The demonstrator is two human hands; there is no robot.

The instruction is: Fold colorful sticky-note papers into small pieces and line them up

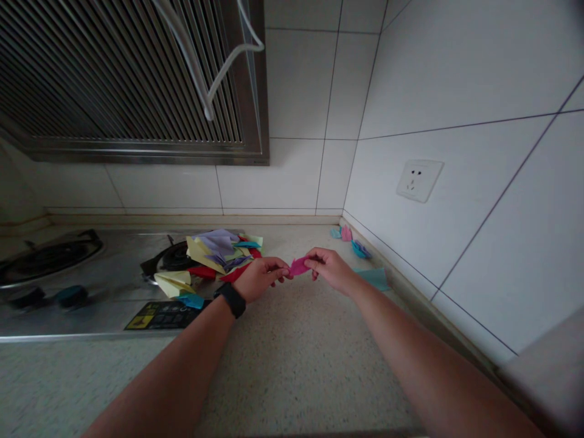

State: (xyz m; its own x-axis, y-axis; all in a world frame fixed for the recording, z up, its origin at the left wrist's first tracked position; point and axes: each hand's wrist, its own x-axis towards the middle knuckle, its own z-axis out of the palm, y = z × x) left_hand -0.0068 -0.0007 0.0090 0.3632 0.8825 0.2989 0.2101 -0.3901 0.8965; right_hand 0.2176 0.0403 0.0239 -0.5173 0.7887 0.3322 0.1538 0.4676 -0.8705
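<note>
A small piece of bright pink paper point(298, 266) is stretched between my two hands above the speckled countertop point(292, 353). My left hand point(262, 277), with a dark band at the wrist, pinches its left end. On the other side, my right hand point(329, 266) grips the right end between thumb and fingers. The paper's exact folded shape is too small to make out. Left of my left hand lies a heap of coloured paper point(219, 246) in purple, yellow, red and blue. A light teal sheet point(373, 278) rests on the counter, partly behind my right forearm.
The heap reaches over the right burner point(176, 258) of the gas stove point(107, 267). Small blue point(360, 249) and pink point(347, 233) paper pieces sit by the right wall. A range hood point(137, 79) with a hanging white cable point(191, 58) is overhead. A socket point(420, 180) is on the wall.
</note>
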